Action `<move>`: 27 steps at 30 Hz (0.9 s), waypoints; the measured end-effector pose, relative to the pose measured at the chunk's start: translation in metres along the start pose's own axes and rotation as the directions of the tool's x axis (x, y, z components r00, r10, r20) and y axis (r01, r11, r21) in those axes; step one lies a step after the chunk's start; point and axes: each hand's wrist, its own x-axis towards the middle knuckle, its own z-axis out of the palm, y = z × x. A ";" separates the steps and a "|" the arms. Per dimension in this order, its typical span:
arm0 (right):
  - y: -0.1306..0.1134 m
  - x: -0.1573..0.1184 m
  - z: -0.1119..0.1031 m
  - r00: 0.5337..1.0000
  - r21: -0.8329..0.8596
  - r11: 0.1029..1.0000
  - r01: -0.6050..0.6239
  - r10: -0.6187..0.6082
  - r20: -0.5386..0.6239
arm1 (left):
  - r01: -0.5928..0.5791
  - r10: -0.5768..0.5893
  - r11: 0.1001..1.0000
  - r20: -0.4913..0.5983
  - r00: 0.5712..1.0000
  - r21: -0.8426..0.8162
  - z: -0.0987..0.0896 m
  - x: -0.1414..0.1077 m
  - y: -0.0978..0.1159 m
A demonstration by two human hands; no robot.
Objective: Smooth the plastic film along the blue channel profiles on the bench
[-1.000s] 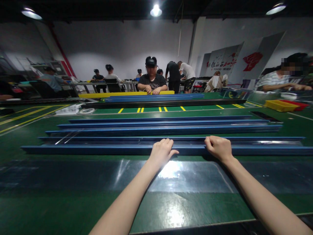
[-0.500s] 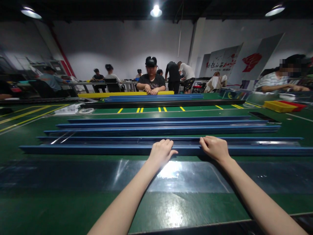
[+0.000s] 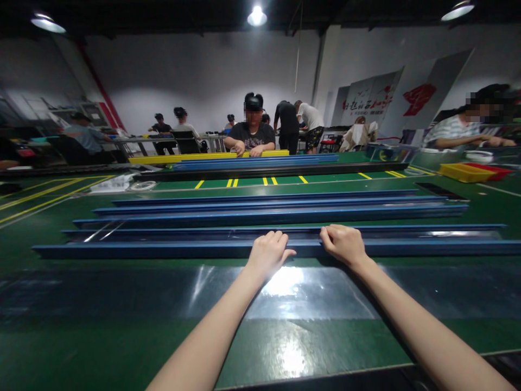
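Note:
A long blue channel strip [image 3: 138, 250] lies across the green table in front of me, with clear film [image 3: 195, 235] inside it. My left hand [image 3: 268, 251] is closed over the near wall of this strip, thumb sticking out to the right. A short way to the right, my right hand [image 3: 345, 244] is curled at the same strip, its bent fingers by the far wall. The fingertips of both hands are partly hidden. Nearer to me, a wide flat sheet of clear film [image 3: 134, 293] reflects the lamps.
More blue strips [image 3: 260, 218] lie parallel behind. Further back are a black strip [image 3: 268, 171], a dark flat object [image 3: 442, 191] and a yellow bin [image 3: 464, 172]. Across the table a co-worker [image 3: 253, 130] handles a yellow strip [image 3: 171, 158]; another person [image 3: 459, 127] sits at right.
My right hand has slid a little left along the blue channel strip, closer to my left hand. My left hand has stayed in place.

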 end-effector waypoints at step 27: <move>0.067 -0.016 -0.001 0.984 -0.084 0.988 -0.131 0.120 -0.132 | -0.038 0.037 0.998 0.020 0.999 0.054 -0.002 0.001 -0.002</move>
